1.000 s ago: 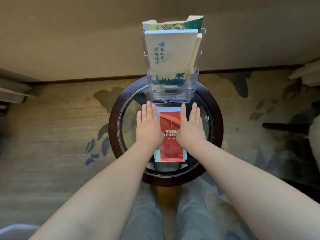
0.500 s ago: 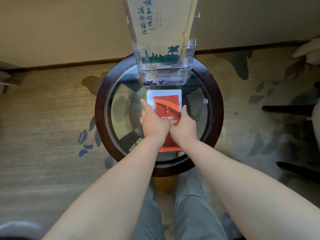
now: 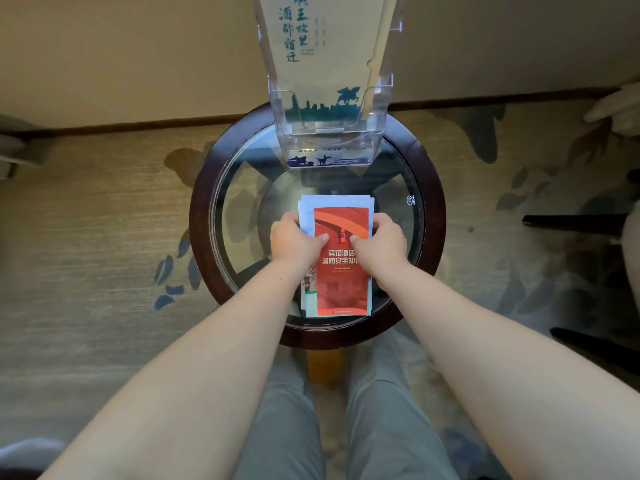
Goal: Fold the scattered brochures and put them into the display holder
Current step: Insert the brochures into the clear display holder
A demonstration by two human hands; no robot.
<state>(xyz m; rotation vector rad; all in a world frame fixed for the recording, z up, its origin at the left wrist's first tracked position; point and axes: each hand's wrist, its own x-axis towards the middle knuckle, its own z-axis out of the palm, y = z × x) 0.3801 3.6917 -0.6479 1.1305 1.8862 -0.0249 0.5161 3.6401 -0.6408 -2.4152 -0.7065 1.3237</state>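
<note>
Red brochure (image 3: 341, 275) between left hand (image 3: 293, 243) and right hand (image 3: 381, 243) (both gripping its edges)

Both hands grip a red brochure (image 3: 341, 261) by its sides, left hand (image 3: 294, 241) and right hand (image 3: 379, 241), thumbs on its cover. It may be just clear of the glass table (image 3: 437, 216). Beyond stands a clear holder (image 3: 329, 109) with a cream brochure (image 3: 329, 36) inside.

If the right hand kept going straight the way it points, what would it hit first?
Probably the clear display holder, beyond a stretch of bare table glass. The right hand, gripping the brochure stack, points forward and slightly left; depth is hard to judge.
</note>
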